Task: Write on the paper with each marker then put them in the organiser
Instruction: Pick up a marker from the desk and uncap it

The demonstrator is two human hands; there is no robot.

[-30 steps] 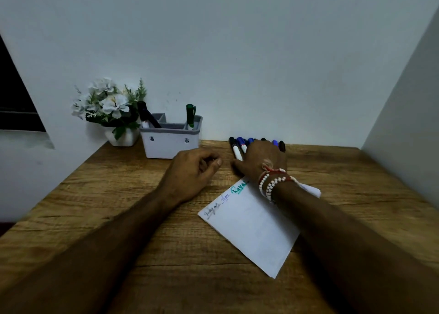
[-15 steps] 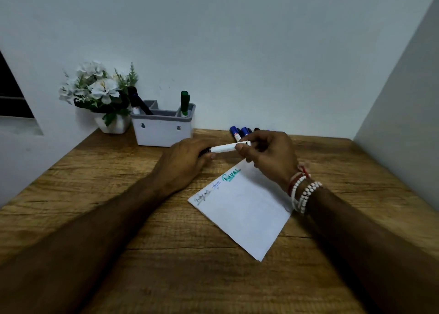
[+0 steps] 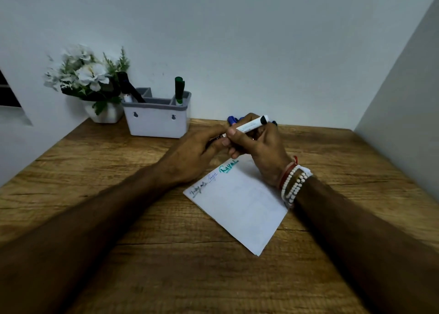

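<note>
My right hand (image 3: 259,152) grips a white marker (image 3: 252,124) with a black end, held above the far corner of the paper (image 3: 240,207). My left hand (image 3: 194,154) closes its fingers on the marker's near end, where the cap is hidden. The paper lies slanted on the desk and carries three written words along its top edge. Several blue-capped markers (image 3: 232,119) lie behind my hands, mostly hidden. The white organiser (image 3: 156,121) with a grey rim stands at the back left and holds a green marker (image 3: 179,91) and a black marker (image 3: 129,88).
A white pot of white flowers (image 3: 88,76) stands left of the organiser against the wall. A side wall (image 3: 403,100) rises at the desk's right edge. The wooden desk (image 3: 190,266) stretches toward me below the paper.
My right hand picked a marker from the row and lifted it; my left hand came over and closed on its near end. The marker's far end has tilted upward to the right.
</note>
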